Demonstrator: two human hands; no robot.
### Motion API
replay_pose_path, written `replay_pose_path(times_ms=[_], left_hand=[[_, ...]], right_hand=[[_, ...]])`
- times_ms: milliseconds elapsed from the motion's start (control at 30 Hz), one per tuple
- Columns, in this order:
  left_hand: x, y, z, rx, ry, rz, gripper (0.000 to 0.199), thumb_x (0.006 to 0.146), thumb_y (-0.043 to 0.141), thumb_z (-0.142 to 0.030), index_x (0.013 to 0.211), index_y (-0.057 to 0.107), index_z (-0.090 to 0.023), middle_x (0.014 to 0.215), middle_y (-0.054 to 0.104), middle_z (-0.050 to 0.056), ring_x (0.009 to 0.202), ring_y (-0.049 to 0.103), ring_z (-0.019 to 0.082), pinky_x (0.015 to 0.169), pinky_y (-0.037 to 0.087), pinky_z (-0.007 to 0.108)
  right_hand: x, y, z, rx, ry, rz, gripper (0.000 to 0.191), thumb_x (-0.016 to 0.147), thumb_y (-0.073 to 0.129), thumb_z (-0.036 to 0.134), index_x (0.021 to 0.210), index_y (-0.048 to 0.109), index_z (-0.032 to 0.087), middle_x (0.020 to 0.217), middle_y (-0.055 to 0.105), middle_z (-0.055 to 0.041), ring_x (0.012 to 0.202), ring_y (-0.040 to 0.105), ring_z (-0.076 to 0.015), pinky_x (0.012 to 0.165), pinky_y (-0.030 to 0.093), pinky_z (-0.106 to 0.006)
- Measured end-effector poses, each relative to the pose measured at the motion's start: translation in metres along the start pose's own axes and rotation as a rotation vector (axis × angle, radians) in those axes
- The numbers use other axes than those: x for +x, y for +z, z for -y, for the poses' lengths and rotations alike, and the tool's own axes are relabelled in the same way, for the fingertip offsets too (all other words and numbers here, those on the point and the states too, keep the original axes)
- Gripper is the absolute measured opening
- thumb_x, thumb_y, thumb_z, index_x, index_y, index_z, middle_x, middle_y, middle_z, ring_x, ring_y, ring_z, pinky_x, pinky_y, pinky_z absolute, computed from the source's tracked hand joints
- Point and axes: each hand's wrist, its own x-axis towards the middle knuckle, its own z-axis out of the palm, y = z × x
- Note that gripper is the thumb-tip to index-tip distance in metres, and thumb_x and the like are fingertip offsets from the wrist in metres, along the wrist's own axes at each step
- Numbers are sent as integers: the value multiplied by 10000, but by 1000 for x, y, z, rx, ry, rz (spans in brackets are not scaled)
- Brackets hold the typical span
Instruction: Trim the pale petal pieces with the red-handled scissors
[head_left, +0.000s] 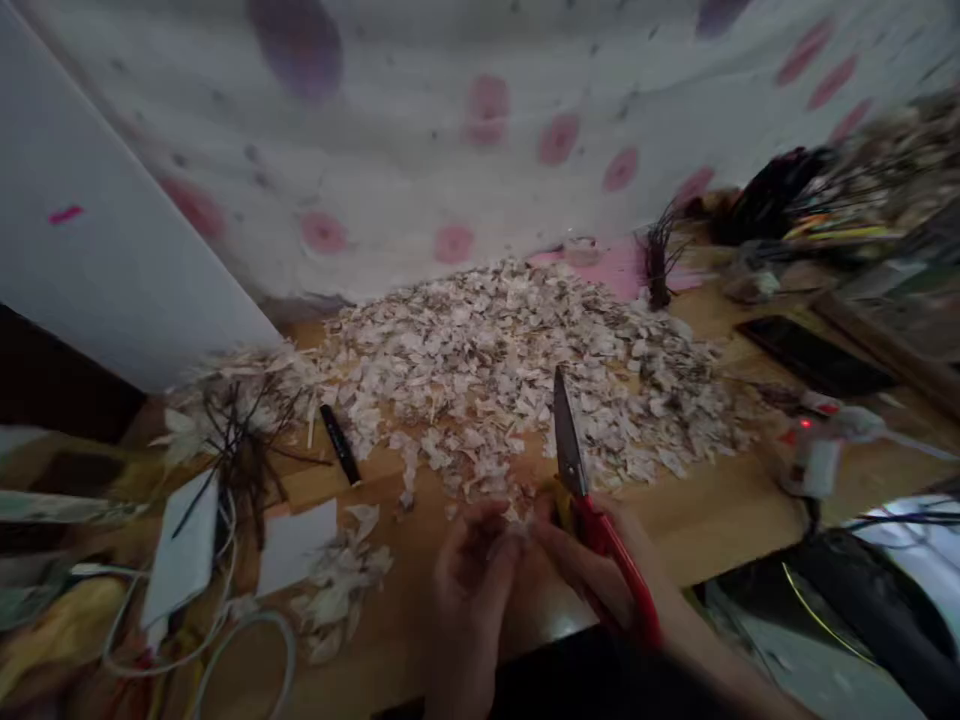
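Observation:
My right hand [596, 570] is wrapped round a pair of scissors [570, 440] with red handles, their metal blades pointing up and away from me. Something yellow shows beside the scissors at the fingers; its kind is unclear. Close by, my left hand [472, 580] is closed in a pinch, thumb against fingers, near the tips of my right hand. A small pale scrap seems to lie between the two hands, too blurred to name. Just beyond them spreads a broad heap of whitish, dry petal-like pieces [480, 345] on the wooden table [675, 530].
Left: a black marker [340, 444], dark twigs [244, 440], white paper [296, 547], a white device [180, 555] with a cable, and a smaller petal pile [345, 585]. Right: a dark phone [817, 355], a white device with a red light [821, 450], and another twig bundle [658, 260].

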Motion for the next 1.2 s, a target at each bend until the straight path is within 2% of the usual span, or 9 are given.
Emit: replay_pose_path(times_ms=[167, 267, 367, 600, 767, 933, 1067, 1133, 1200], left_hand=[[-1, 3, -8, 29, 7, 138, 229, 723, 813, -390, 863, 764, -216, 886, 761, 37, 855, 699, 162, 790, 536, 221], [-3, 1, -12, 77, 4, 130, 257, 695, 815, -434, 805, 769, -205, 816, 761, 48, 788, 704, 184, 752, 556, 262], [-6, -4, -18, 190, -4, 157, 262, 727, 786, -439, 846, 782, -206, 885, 765, 72, 859, 705, 218, 802, 559, 301], [-10, -12, -29, 357, 28, 228, 208, 818, 706, -417, 861, 793, -232, 845, 721, 39, 853, 671, 187, 771, 530, 240], [-8, -16, -25, 343, -32, 171, 222, 753, 764, -440, 823, 775, -229, 854, 755, 40, 826, 689, 184, 755, 537, 234], [-1, -16, -27, 232, 12, 47, 283, 691, 818, -454, 821, 757, -211, 817, 748, 33, 778, 679, 153, 725, 531, 202], [4, -11, -33, 88, 76, -67, 337, 631, 858, -470, 776, 738, -190, 708, 702, 7, 663, 638, 115, 625, 511, 161], [5, -8, -38, 60, 117, -140, 366, 611, 865, -488, 775, 735, -187, 685, 691, 2, 638, 627, 106, 602, 504, 147], [4, -4, -42, 50, 152, -183, 385, 594, 869, -505, 760, 729, -187, 663, 685, -2, 622, 623, 100, 593, 500, 136]], right_hand=[[4, 1, 4, -1, -19, 57, 324, 767, 720, 460, 649, 561, 203, 513, 431, 70, 464, 409, -96, 451, 360, -211], [6, -1, 4, 29, -32, 138, 283, 767, 726, 403, 651, 566, 200, 535, 467, 61, 499, 461, -105, 508, 407, -220], [8, -4, 3, 10, -29, 186, 242, 760, 730, 377, 691, 590, 192, 602, 537, 38, 554, 493, -117, 541, 413, -230], [8, -4, 4, -6, 33, 239, 286, 726, 757, 391, 679, 574, 177, 608, 520, 38, 544, 435, -102, 519, 366, -226], [7, -5, 4, 17, 2, 223, 332, 759, 730, 454, 674, 553, 187, 556, 445, 67, 484, 357, -81, 459, 311, -208], [5, -10, 6, -119, -178, 207, 433, 779, 659, 602, 720, 600, 177, 596, 526, 19, 531, 464, -120, 493, 385, -231], [-2, -13, 7, -258, -305, 154, 669, 746, 593, 755, 1062, 638, 166, 903, 687, -113, 797, 649, -269, 688, 543, -368], [-6, -13, 6, -376, -335, 146, 844, 700, 606, 799, 1252, 569, 162, 1082, 677, -175, 974, 644, -360, 797, 548, -457], [-8, -13, 5, -474, -331, 173, 963, 641, 633, 828, 1324, 528, 157, 1133, 664, -203, 1034, 624, -410, 814, 550, -492]])
